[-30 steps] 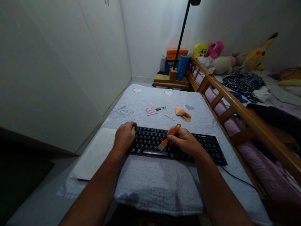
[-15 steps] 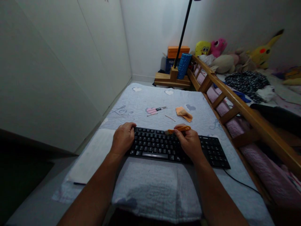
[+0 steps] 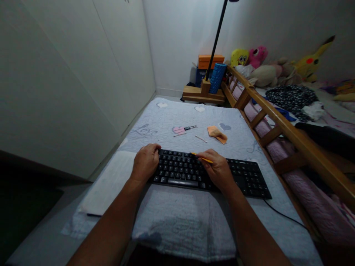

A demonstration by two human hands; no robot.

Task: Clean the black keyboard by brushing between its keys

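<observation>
A black keyboard (image 3: 183, 166) lies across the cloth-covered table. My left hand (image 3: 146, 162) is closed around its left end, the fingers curled over the back corner. My right hand (image 3: 217, 168) pinches a small orange-handled brush (image 3: 205, 160) over the upper middle keys, its head near the top row. The bristles are hard to make out from this angle. Beyond the keyboard lie a folded orange cloth (image 3: 217, 134), a pair of tweezers (image 3: 190, 127) with a black band, and two cotton swabs (image 3: 201, 139).
A wooden bed rail (image 3: 277, 114) runs along the right side, with plush toys (image 3: 307, 64) behind it. A white flat sheet (image 3: 108, 184) lies at the table's left. The keyboard's cable (image 3: 285, 214) trails right. A lamp pole (image 3: 217, 38) stands at the back.
My right hand has shifted left along the keyboard, and the brush has turned so its handle now slopes down to the right. My left hand has stayed in place.
</observation>
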